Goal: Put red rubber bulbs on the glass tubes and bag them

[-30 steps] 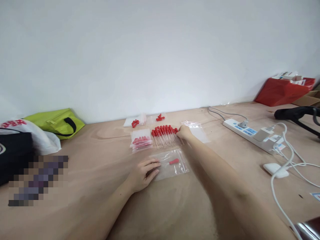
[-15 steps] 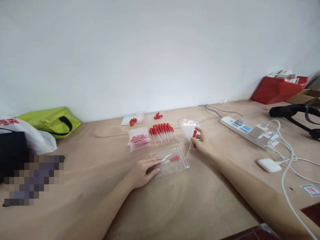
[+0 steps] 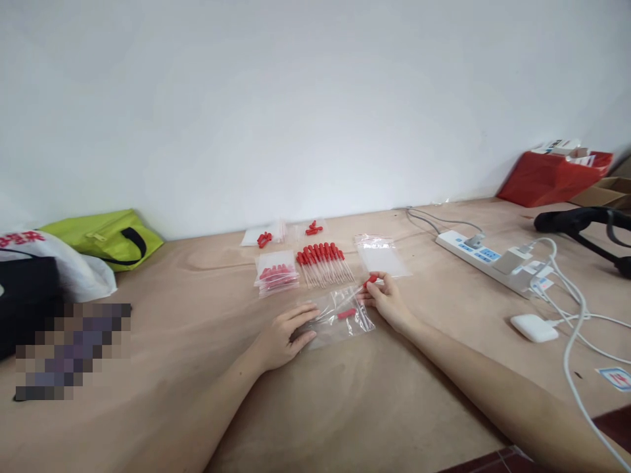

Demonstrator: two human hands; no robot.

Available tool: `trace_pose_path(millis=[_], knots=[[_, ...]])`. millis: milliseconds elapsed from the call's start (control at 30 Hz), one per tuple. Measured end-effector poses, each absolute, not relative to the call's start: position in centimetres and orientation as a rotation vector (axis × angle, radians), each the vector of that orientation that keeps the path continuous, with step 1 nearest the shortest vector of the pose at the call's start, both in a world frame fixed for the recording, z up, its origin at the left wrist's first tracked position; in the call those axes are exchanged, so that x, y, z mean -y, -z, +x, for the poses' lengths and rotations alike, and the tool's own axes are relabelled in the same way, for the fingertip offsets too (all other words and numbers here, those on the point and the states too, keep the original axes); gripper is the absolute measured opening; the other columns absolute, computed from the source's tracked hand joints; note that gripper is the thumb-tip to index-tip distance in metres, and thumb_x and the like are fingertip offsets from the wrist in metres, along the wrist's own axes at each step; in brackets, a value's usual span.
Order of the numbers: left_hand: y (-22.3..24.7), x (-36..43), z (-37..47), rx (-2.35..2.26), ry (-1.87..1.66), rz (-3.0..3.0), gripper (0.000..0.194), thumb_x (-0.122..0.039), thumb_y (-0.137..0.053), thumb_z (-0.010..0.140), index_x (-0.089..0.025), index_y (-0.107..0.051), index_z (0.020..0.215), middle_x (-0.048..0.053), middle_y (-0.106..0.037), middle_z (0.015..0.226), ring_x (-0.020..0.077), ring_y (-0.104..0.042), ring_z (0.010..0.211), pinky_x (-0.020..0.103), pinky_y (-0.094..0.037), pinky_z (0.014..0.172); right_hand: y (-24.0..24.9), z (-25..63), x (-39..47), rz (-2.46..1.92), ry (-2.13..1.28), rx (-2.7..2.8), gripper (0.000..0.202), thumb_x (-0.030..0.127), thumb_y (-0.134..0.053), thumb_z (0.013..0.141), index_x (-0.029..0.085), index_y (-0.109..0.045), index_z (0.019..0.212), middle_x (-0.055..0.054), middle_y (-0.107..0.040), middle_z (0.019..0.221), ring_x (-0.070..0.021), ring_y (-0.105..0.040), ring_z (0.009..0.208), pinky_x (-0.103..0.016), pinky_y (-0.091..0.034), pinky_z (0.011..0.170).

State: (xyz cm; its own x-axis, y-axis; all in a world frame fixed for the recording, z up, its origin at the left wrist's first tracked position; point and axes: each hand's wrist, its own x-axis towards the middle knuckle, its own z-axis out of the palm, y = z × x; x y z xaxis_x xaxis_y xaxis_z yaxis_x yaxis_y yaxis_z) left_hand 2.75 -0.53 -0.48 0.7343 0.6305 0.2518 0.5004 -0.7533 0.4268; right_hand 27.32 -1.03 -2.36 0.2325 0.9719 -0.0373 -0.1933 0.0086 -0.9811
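Observation:
My left hand (image 3: 288, 335) lies with fingers stretched out on the left end of a clear zip bag (image 3: 328, 336), thumb apart from the fingers. Inside this bag is a dropper with a red rubber bulb (image 3: 346, 314). At the bag's right, open-looking end, my right hand (image 3: 387, 302) is closed on a second red-bulbed dropper (image 3: 369, 281). Its clear tube points left over or into the bag; which of the two I cannot tell. Just beyond, a row of several droppers (image 3: 323, 253) lies side by side, bulbs away from me.
Filled bags (image 3: 277, 276) are stacked left of the row, and flat bags (image 3: 382, 257) lie to its right. Loose red bulbs (image 3: 265, 239) rest on bags behind. A power strip (image 3: 483, 259), white cables and a white charger (image 3: 534, 328) occupy the right. A green bag (image 3: 106, 240) stands left.
My right hand has moved left to the bag's end, and its dropper has swung from pointing down to pointing left. My left hand has stayed on the bag.

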Motion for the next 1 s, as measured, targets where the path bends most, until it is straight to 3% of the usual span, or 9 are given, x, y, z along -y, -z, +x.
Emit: trace_pose_path(millis=[133, 300, 400, 533, 767, 1000], knots=[[0.5, 0.5, 2.7, -0.910, -0.527, 2.605, 0.037, -0.028, -0.048, 0.083, -0.021, -0.051, 0.119, 0.008, -0.050, 0.126, 0.0202, -0.046, 0.116, 0.039, -0.040, 0.096, 2.9, 27.2, 1.4, -1.243, -1.145, 1.153, 0.025, 0.036, -0.059, 0.066, 0.019, -0.050, 0.082, 0.000, -0.060, 0.069, -0.0129, -0.058, 0.061, -0.026, -0.048, 0.058], [0.6, 0.5, 2.7, -0.936, -0.528, 2.585, 0.037, -0.028, -0.048, 0.083, -0.020, -0.051, 0.119, 0.008, -0.052, 0.124, 0.0208, -0.047, 0.116, 0.039, -0.040, 0.096, 3.0, 28.2, 1.0, -1.306, -0.836, 1.640, 0.018, 0.033, -0.064, 0.067, 0.019, -0.065, 0.079, -0.004, -0.061, 0.082, -0.0155, -0.056, 0.073, -0.030, -0.046, 0.068], [0.6, 0.5, 2.7, -0.943, -0.525, 2.584, 0.036, -0.028, -0.048, 0.083, -0.020, -0.051, 0.118, 0.008, -0.052, 0.123, 0.0209, -0.047, 0.116, 0.039, -0.040, 0.096, 2.6, 28.5, 0.9, -1.238, -0.621, 1.901, 0.015, 0.030, -0.063, 0.070, 0.023, -0.069, 0.082, -0.004, -0.060, 0.088, -0.0174, -0.053, 0.086, -0.033, -0.041, 0.080], [0.6, 0.5, 2.7, -0.933, -0.520, 2.587, 0.036, -0.029, -0.048, 0.083, -0.020, -0.051, 0.118, 0.008, -0.054, 0.121, 0.0203, -0.047, 0.116, 0.039, -0.040, 0.096, 2.1, 28.8, 0.9, -1.161, -0.516, 2.126, 0.018, 0.027, -0.053, 0.078, 0.025, -0.069, 0.086, -0.005, -0.058, 0.088, -0.0166, -0.052, 0.087, -0.033, -0.038, 0.083], [0.4, 0.4, 2.6, -0.811, -0.639, 2.613, 0.029, -0.027, -0.047, 0.085, -0.020, -0.056, 0.111, 0.008, -0.057, 0.115, 0.0209, -0.047, 0.114, 0.040, -0.041, 0.095, 1.0, 29.6, -2.6, -1.669, -0.558, 1.613, 0.014, 0.020, -0.051, 0.072, 0.016, -0.063, 0.077, -0.002, -0.061, 0.070, -0.0122, -0.054, 0.062, -0.023, -0.042, 0.062], [0.6, 0.5, 2.3, -0.714, -0.715, 2.616, 0.023, -0.025, -0.045, 0.086, -0.021, -0.062, 0.100, 0.007, -0.062, 0.101, 0.0173, -0.058, 0.094, 0.033, -0.048, 0.083, -0.5, 27.1, -8.6, -1.923, -0.534, 1.484, 0.032, 0.020, -0.061, 0.062, 0.011, -0.058, 0.093, -0.012, -0.064, 0.085, -0.0207, -0.059, 0.081, -0.025, -0.043, 0.065]])
